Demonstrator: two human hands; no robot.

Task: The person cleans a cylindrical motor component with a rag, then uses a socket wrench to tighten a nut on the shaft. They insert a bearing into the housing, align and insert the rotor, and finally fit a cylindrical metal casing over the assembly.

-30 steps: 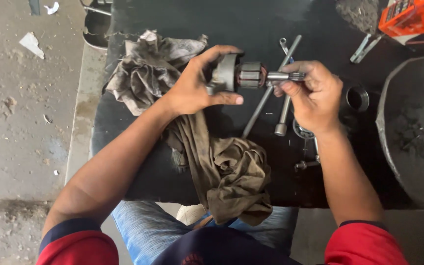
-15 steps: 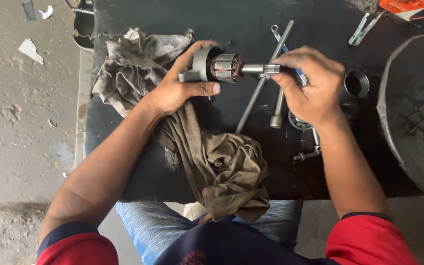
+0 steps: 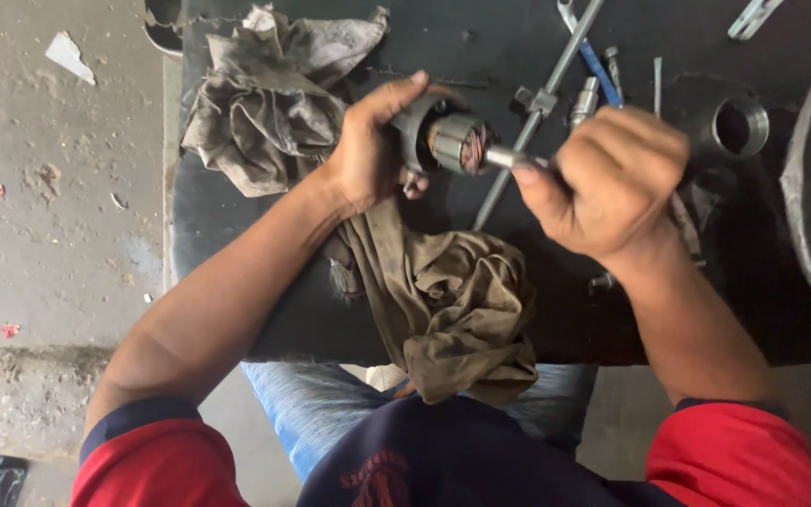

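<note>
Head camera, steep downward view

It looks from close above, over the dark table's (image 3: 237,310) near edge, toward its far edge.

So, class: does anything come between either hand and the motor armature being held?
Nothing visible does. The left hand wraps the armature at its dark end, and the right hand closes directly on its shaft. The rag lies below on the table, apart.

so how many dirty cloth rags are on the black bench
2: one crumpled grey-brown cloth rag at the far left of the black bench top, beside the left hand; one brown cloth rag hanging over the near edge. More may lie out of frame.
</note>
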